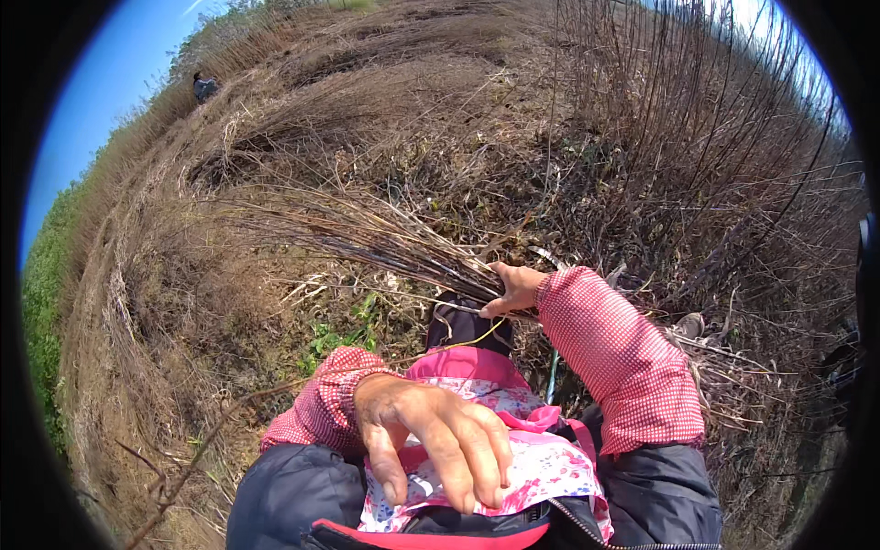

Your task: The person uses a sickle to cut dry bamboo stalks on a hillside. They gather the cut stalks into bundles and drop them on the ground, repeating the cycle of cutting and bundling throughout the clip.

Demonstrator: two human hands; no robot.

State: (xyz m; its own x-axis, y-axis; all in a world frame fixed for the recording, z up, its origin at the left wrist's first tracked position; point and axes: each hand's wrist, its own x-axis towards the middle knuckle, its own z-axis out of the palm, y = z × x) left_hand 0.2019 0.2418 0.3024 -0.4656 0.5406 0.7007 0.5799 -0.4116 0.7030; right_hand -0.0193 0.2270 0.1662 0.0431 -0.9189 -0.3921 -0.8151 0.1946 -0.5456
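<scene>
My right hand (512, 289), in a red-and-white checked sleeve cover, grips the cut ends of a bundle of long, thin dry stalks (385, 237). The stalks fan out to the left, low over the ground, and their butt ends are partly hidden by the hand. Below them is a dark trouser leg or boot (457, 330). My left hand (436, 440) hovers over a pink-and-white floral apron (543, 467), its fingers bent and apart, with nothing visible in them. A thin bent stem (275, 388) crosses near my left wrist. Beside my right forearm a narrow green shaft (553, 378) shows, mostly hidden.
Tall dry stalks (660, 103) stand upright at the right. Flattened stalks (302, 130) lie in swaths ahead and to the left. Cut stalks (729, 371) lie by my right elbow. A person (205, 88) is far off at upper left. Green bushes (45, 295) line the left edge.
</scene>
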